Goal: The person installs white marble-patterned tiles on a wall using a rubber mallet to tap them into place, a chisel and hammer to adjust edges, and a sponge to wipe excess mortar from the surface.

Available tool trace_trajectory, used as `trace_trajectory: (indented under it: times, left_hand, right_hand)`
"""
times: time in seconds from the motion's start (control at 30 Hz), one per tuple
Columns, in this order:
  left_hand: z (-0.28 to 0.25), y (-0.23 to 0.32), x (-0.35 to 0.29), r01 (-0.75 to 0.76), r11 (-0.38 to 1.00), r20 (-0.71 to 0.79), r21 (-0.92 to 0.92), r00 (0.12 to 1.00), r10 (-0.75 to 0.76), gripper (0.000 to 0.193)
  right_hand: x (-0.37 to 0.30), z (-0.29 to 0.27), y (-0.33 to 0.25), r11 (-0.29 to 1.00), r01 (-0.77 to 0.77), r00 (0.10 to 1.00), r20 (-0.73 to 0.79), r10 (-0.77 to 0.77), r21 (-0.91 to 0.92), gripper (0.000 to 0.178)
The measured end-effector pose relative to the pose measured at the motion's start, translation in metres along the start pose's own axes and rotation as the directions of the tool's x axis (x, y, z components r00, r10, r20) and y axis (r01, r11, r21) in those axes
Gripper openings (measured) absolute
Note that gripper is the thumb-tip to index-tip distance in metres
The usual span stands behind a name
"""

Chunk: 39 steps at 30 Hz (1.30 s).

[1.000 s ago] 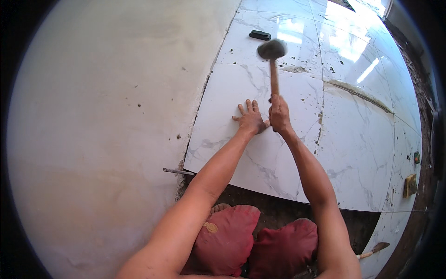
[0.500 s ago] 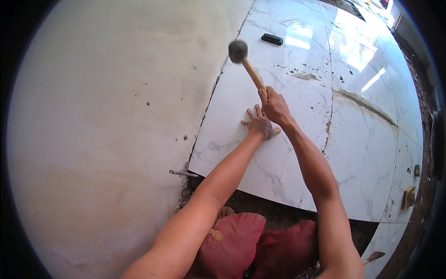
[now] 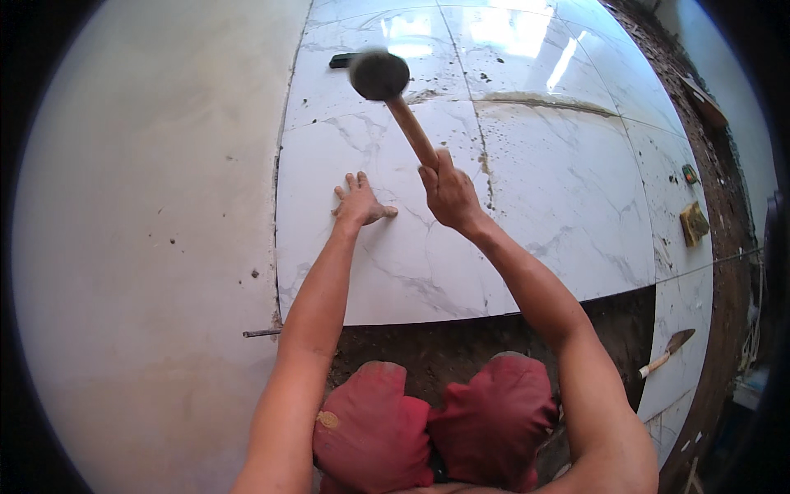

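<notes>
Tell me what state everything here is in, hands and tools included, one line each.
Left hand: palm down on the tile, fingers spread.
Right hand: closed around the mallet.
Mallet: raised, its head slightly blurred.
Tile: lying flat, near edge bordering dark ground.
Trowel: lying down, unheld.
Yellowish-brown block: resting at the right, unheld.
Black block: partly hidden behind the mallet.

Marble-veined tile floor [image 3: 568, 198], black block [image 3: 341, 61], yellowish sponge [image 3: 694, 224], trowel [image 3: 676, 343], scattered crumbs [image 3: 484, 161]

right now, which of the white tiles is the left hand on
The nearest tile bordering the beige floor: it alone, among the white tiles, has the left hand spread on it.
</notes>
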<state>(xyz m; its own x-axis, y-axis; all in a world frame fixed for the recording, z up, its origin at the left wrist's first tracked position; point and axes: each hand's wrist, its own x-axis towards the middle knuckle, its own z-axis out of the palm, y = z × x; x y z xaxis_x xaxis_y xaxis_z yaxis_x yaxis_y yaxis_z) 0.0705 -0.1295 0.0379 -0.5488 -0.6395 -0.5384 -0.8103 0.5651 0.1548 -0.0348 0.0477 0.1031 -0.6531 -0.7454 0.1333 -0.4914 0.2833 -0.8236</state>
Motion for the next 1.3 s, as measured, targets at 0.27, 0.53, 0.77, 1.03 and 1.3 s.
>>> trace_trajectory:
  times: [0.27,0.53,0.77,1.03,1.3]
  left_hand:
    - [0.005,-0.010,-0.001,-0.093,0.990,-0.069,0.105,0.993,0.100,0.128]
    - [0.016,-0.017,0.001,-0.093,0.994,-0.166,0.062,0.981,0.102,0.118]
    - [0.037,-0.052,-0.025,-0.244,0.958,-0.185,0.149,0.945,0.269,0.113]
    - [0.034,-0.059,-0.032,-0.236,0.967,-0.164,0.095,0.955,0.249,0.114]
    - [0.038,-0.056,-0.035,-0.271,0.955,-0.190,0.122,0.938,0.290,0.105]
  right_hand:
    - [-0.055,-0.027,-0.015,0.962,-0.149,0.988,-0.002,0.154,0.228,0.030]
    - [-0.121,-0.046,0.010,0.970,-0.230,0.970,0.101,0.221,0.083,0.036]
    - [-0.157,-0.086,-0.038,0.960,0.275,0.952,-0.151,-0.265,0.046,0.033]
    - [-0.198,-0.082,0.002,0.958,-0.184,0.958,0.257,0.125,0.218,0.039]
    - [-0.260,-0.094,0.013,0.624,-0.016,0.971,-0.137,0.197,0.781,0.062]
